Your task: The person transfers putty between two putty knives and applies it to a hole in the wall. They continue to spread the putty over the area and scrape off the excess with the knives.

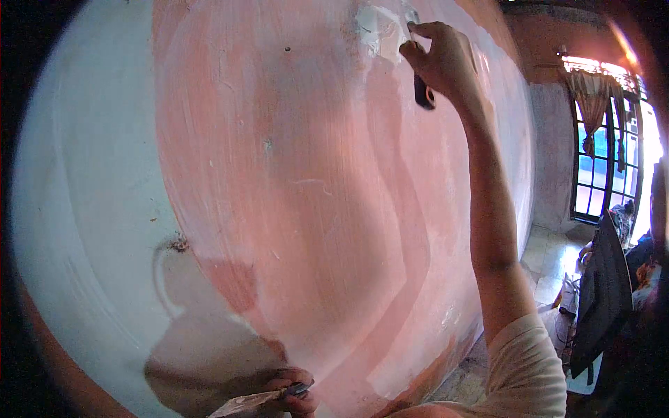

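Note:
High on the pink wall [306, 209], my right hand [449, 59] is closed around a putty knife with a dark handle [423, 94]. Its blade is mostly hidden at the top edge, beside a wet-looking whitish patch of filler [380, 31]. My left hand [300, 403] shows only partly at the bottom edge, its fingers wrapped round the dark handle of a second putty knife [247, 404]. That broad blade points left and looks smeared with pale filler. It is apart from the wall as far as I can see.
Pale blue-white paint [97, 174] covers the left of the wall. A barred window [603, 167] with a curtain [592, 104] lies at the far right. Below it, a dark panel [603, 299] and piled belongings stand on the tiled floor [547, 254].

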Demonstrator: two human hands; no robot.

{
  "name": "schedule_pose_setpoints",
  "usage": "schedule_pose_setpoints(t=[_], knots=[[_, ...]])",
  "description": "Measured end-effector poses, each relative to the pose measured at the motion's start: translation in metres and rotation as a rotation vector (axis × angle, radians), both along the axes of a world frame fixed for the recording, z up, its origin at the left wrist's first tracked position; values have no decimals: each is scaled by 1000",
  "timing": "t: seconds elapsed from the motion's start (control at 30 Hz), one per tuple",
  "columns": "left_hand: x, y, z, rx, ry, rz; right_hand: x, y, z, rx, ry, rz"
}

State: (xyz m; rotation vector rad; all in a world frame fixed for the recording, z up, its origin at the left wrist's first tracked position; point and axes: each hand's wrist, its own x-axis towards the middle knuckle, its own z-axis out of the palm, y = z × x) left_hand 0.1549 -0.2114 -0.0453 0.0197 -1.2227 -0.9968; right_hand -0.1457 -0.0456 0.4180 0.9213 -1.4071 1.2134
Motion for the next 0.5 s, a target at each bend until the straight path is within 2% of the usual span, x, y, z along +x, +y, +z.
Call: schedule_pose_setpoints(t=[0.03,0.13,0.17,0.2,0.27,0.37,0.47,0.5], knots=[[0,0,0,-6,3,9,-1,0,9,42,-112,1],[0,0,1,-32,11,23,-13,-19,14,112,67,102],[-1,0,1,-39,13,26,-15,-34,10,61,194,-54],[-1,0,1,-44,15,29,-6,-36,3,106,180,128],[-1,2,0,-50,14,38,10,-46,-16,-12,392,121],[-2,1,1,-65,6,52,33,-30,-50,27,432,174],[-4,1,2,-81,20,57,28,0,-56,10,350,208],[-4,0,2,-84,17,61,10,-2,-47,-87,400,112]])
